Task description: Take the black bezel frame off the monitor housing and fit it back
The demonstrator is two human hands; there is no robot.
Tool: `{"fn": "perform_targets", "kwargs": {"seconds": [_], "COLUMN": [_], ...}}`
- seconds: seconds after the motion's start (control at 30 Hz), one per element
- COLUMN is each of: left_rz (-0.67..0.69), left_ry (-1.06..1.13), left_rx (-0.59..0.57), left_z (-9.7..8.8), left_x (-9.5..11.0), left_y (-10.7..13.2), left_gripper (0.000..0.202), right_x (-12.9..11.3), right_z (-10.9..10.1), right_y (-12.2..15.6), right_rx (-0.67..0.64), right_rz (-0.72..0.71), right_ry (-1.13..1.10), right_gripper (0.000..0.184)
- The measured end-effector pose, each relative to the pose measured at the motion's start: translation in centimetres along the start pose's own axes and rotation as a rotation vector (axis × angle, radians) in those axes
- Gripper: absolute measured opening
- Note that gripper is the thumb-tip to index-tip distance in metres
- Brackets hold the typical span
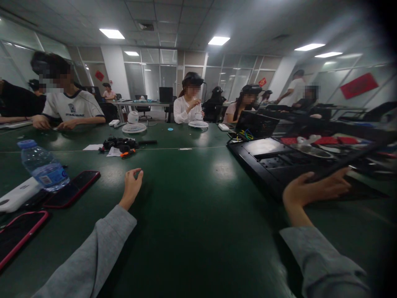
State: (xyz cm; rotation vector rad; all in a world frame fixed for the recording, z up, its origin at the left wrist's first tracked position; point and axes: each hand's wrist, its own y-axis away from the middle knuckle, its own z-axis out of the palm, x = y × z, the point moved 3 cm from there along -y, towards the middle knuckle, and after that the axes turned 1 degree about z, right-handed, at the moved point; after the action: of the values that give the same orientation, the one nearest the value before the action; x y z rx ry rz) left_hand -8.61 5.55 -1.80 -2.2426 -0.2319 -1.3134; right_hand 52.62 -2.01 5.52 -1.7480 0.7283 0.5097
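Note:
My left hand (pixel 132 186) rests on the green table (pixel 198 215), fingers curled loosely, holding nothing. My right hand (pixel 313 188) lies with its fingers stretched along the near edge of a black open computer case (pixel 279 159) at the right, gripping a dark panel edge. Both arms wear grey sleeves.
A water bottle (pixel 43 165), a white power bank (pixel 18 193) and two red-edged phones (pixel 72 188) lie at the left. Black parts and an orange-handled tool (pixel 122 145) sit mid-table. Small white fans (pixel 134 124) stand further back. Several people sit across the table.

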Motion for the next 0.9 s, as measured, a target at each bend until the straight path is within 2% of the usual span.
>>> {"fn": "perform_targets", "kwargs": {"seconds": [0.03, 0.17, 0.3, 0.4, 0.5, 0.6, 0.67, 0.8, 0.9], "left_rz": [-0.004, -0.015, -0.004, -0.009, 0.008, 0.007, -0.007, -0.015, 0.011], "left_ry": [0.000, -0.003, -0.003, 0.021, 0.077, 0.124, 0.143, 0.126, 0.016], "left_rx": [0.000, -0.003, 0.009, 0.019, 0.039, 0.040, 0.015, -0.121, -0.202], "left_z": [0.0, 0.0, 0.0, 0.0, 0.0, 0.2, 0.3, 0.6, 0.6], "left_x": [0.0, -0.1, -0.2, -0.3, -0.1, 0.2, 0.4, 0.8, 1.1], "left_y": [0.0, 0.0, 0.0, 0.0, 0.1, 0.2, 0.3, 0.6, 0.7], "left_gripper": [0.034, 0.033, 0.037, 0.042, 0.053, 0.064, 0.068, 0.060, 0.046], "right_x": [-1.1, -4.7, -6.2, -6.5, -6.3, -5.9, -5.5, -4.1, -2.2], "right_z": [-0.2, 0.4, 0.8, 1.0, 1.8, 3.0, 3.8, 5.5, 7.6], "right_y": [0.5, 2.1, 3.0, 3.5, 3.9, 4.0, 3.9, 3.6, 4.0], "right_rx": [0.012, -0.107, -0.136, -0.193, -0.323, -0.440, -0.466, -0.510, -0.666], "right_rz": [-0.051, -0.324, -0.433, -0.380, -0.267, -0.202, -0.196, -0.239, -0.226], "right_ry": [0.004, -0.017, -0.082, -0.180, -0.278, -0.252, -0.208, -0.171, -0.159], "right_gripper": [0.075, 0.069, 0.069, 0.072, 0.074, 0.072, 0.067, 0.059, 0.058]}}
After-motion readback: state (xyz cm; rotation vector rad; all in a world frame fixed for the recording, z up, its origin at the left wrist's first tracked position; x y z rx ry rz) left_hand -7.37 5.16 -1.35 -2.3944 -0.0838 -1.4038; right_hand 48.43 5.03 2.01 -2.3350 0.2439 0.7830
